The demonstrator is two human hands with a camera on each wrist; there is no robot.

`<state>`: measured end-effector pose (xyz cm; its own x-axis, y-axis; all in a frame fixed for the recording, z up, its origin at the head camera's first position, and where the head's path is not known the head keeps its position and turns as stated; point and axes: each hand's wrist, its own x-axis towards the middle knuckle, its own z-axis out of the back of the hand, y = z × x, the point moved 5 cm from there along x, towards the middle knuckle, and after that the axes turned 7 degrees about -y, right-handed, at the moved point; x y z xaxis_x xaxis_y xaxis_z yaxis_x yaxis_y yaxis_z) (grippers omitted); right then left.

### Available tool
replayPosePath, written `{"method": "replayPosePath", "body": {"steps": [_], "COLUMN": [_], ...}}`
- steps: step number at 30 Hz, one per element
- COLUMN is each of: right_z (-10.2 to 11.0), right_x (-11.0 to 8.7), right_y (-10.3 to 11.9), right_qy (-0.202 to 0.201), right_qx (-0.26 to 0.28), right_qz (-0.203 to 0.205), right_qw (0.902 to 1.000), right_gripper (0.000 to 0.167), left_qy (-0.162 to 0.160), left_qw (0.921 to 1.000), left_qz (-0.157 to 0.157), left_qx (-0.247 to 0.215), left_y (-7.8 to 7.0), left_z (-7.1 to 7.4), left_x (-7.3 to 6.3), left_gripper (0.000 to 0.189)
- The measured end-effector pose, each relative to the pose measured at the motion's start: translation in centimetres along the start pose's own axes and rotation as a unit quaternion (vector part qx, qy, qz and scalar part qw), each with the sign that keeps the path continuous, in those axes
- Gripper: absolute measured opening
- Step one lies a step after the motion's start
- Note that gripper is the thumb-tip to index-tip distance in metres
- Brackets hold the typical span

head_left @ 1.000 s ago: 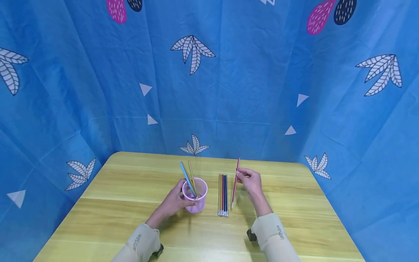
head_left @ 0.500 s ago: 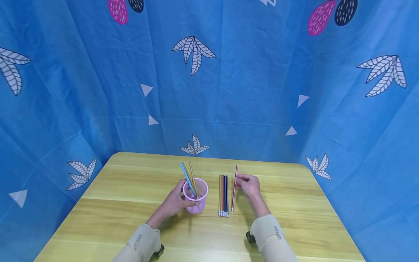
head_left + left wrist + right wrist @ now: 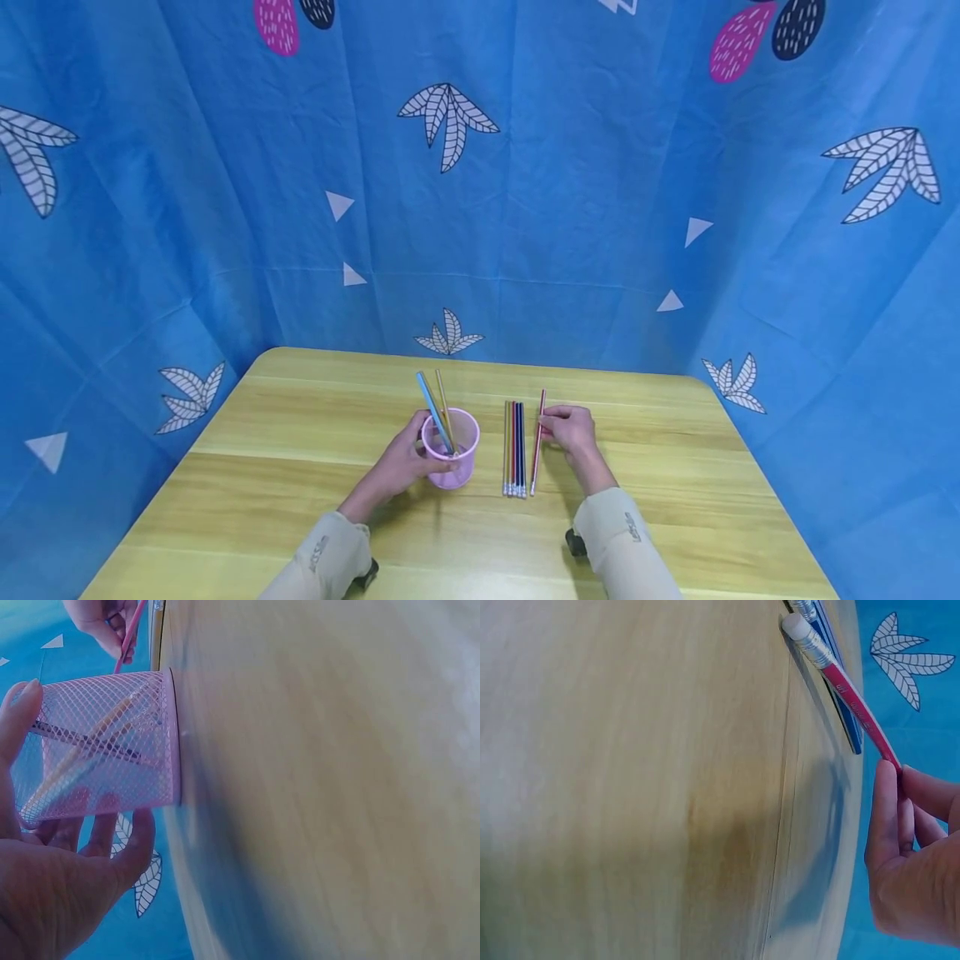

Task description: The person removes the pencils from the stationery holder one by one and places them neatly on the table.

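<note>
My left hand (image 3: 400, 463) grips a pink mesh pencil cup (image 3: 105, 742) from its left side, thumb on the near side of the rim. Several pencils lean inside the cup, among them a light blue one (image 3: 433, 407) and a gold one (image 3: 446, 400). With thumb and fingertips my right hand (image 3: 572, 430) pinches a red pencil (image 3: 855, 705), its white eraser end (image 3: 796, 626) toward me and low over the table. Just left of it lies a row of pencils (image 3: 514, 450), side by side, eraser ends toward me, in gold, red and dark blue.
All of this stands on a light wooden table (image 3: 300, 483) with rounded far corners. A blue patterned curtain (image 3: 570, 192) hangs behind it and along both sides.
My right hand has brought the red pencil down and toward me, alongside the row of pencils. The left hand keeps its grip on the pencil cup.
</note>
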<state>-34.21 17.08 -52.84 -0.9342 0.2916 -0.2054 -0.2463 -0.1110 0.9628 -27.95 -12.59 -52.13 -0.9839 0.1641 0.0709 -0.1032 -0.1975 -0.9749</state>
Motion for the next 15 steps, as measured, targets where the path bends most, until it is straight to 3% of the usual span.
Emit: {"method": "replayPosePath", "body": {"steps": [15], "right_z": [-0.69], "right_x": [0.11], "right_y": [-0.58], "right_qy": [0.007], "right_qx": [-0.013], "right_qz": [-0.012], "right_qw": [0.9998], "right_gripper": [0.028], "left_qy": [-0.008], "left_qw": [0.9999], "left_qz": [0.003], "left_qx": [0.006], "left_y": [0.15], "left_z": [-0.08], "left_x": [0.04], "left_gripper": [0.079]}}
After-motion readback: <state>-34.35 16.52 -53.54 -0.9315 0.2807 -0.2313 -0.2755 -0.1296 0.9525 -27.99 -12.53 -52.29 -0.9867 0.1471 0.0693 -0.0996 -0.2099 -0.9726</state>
